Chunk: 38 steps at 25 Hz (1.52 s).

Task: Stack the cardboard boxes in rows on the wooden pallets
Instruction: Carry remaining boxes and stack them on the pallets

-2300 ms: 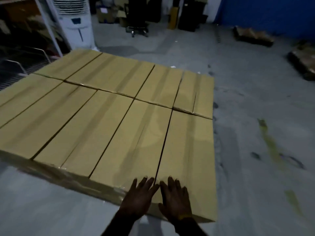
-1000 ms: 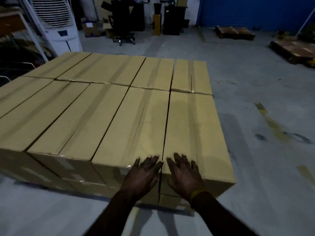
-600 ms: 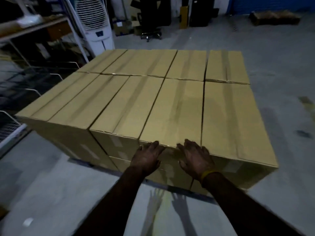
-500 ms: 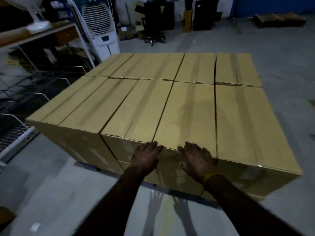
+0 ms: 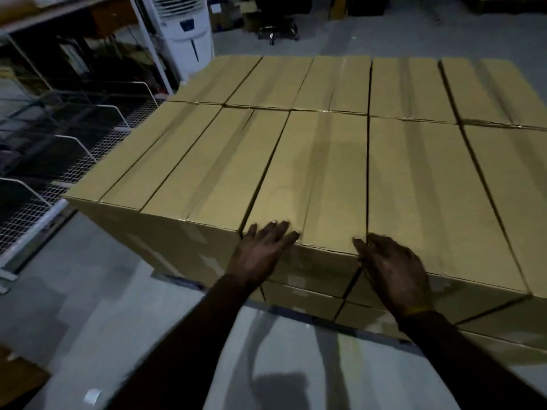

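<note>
Long tan cardboard boxes stand in two rows and at least two layers, filling the middle of the view. A near-row top box (image 5: 319,179) lies straight ahead of me. My left hand (image 5: 263,247) lies with straight fingers on that box's near left corner. My right hand (image 5: 390,267) touches its near right corner, fingers loosely bent over the gap to the neighbouring box (image 5: 429,196). The pallet under the stack is hidden except a dark strip (image 5: 183,281) at floor level.
White wire-mesh racking (image 5: 59,161) stands close on the left of the stack. A white air cooler (image 5: 186,34) and an office chair base (image 5: 276,31) stand behind. Grey concrete floor (image 5: 88,276) runs in front; a paper scrap (image 5: 92,396) lies on it.
The view has swung left and closer to the stack. Both hands have spread apart from the seam between two boxes to the two near corners of one box.
</note>
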Available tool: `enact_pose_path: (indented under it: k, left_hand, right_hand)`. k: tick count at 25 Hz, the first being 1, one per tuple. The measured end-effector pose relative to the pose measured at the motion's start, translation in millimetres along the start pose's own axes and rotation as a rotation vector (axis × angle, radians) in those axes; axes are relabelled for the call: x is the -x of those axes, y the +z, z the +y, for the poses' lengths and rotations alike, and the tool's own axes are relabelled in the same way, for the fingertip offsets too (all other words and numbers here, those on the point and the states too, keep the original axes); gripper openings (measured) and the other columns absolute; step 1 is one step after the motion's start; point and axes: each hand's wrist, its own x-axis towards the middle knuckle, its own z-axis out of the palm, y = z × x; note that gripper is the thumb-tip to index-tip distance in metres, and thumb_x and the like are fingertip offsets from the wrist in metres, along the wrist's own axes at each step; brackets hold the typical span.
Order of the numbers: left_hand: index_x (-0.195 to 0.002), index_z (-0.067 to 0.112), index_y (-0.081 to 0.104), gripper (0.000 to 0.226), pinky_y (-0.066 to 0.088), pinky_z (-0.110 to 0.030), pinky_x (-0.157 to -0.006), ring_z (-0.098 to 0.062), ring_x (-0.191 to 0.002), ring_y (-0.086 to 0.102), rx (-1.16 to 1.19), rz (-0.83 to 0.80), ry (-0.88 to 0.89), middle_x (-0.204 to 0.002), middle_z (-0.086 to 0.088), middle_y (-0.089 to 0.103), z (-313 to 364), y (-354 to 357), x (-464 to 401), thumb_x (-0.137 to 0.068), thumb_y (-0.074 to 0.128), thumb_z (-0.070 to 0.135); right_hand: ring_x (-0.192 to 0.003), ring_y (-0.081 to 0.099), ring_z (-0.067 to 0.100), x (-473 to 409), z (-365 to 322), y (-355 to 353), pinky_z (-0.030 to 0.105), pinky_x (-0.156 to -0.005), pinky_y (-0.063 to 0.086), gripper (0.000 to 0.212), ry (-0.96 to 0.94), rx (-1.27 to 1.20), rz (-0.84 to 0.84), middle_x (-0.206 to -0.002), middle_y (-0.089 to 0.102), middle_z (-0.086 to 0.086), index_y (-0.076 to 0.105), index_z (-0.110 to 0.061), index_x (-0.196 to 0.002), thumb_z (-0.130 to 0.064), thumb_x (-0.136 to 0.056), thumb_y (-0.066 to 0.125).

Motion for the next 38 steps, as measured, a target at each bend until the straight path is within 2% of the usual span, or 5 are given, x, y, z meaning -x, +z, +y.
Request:
enact_pose_path:
  k: [6,17,23,29,38]
  left_hand:
    - [-0.139,0.022,0.054,0.075,0.047,-0.051,-0.101,-0.030,-0.126,0.057,0.000,0.084,-0.016,-0.144,-0.010,0.053,-65.5,2.0,16.1,-0.071,0.074,-0.005]
    - [-0.156,0.028,0.014,0.075,0.023,-0.048,-0.119,-0.028,-0.150,0.017,0.078,-0.190,-0.128,-0.166,-0.003,0.006,-106.4,-31.1,74.6,-0.095,0.058,0.030]
    - [-0.156,0.028,0.012,0.072,0.021,-0.054,-0.119,-0.030,-0.151,0.009,0.039,-0.150,-0.101,-0.165,0.000,0.008,-148.5,-17.8,78.9,-0.098,0.053,0.032]
    - [-0.147,0.027,0.039,0.057,0.044,-0.051,-0.099,-0.030,-0.131,0.046,0.024,0.039,-0.059,-0.149,-0.006,0.042,-187.7,-9.5,74.5,-0.094,0.056,0.015]
    - [-0.141,0.025,0.045,0.052,0.053,-0.045,-0.086,-0.031,-0.120,0.052,0.048,0.019,-0.017,-0.139,-0.009,0.048,-214.3,-15.2,56.1,-0.092,0.061,0.014]
  right_hand:
    - [-0.123,0.053,0.039,-1.7,-47.4,9.9,0.059,-0.097,0.043,0.068,0.154,0.098,-0.005,-0.134,0.056,0.020,0.056,-0.013,-0.137,-0.023,-0.074,0.079]
    - [-0.140,0.031,0.031,-47.2,-223.5,9.0,0.048,-0.114,0.030,0.063,-0.010,-0.008,-0.144,-0.155,0.029,0.011,0.031,-0.023,-0.151,-0.035,-0.095,0.055]
    - [-0.132,0.042,0.031,-82.8,-293.9,33.0,0.046,-0.106,0.037,0.060,0.061,0.013,-0.105,-0.146,0.041,0.011,0.033,-0.024,-0.150,-0.028,-0.095,0.054]
    - [-0.100,0.061,0.034,-97.5,-314.1,51.7,0.043,-0.081,0.049,0.041,0.223,0.110,0.068,-0.121,0.061,0.008,0.063,-0.027,-0.124,-0.013,-0.086,0.062]
    - [-0.090,0.069,0.028,-101.7,-311.5,52.1,0.033,-0.069,0.054,0.038,0.275,0.095,0.163,-0.123,0.065,0.002,0.068,-0.030,-0.121,-0.011,-0.088,0.066]
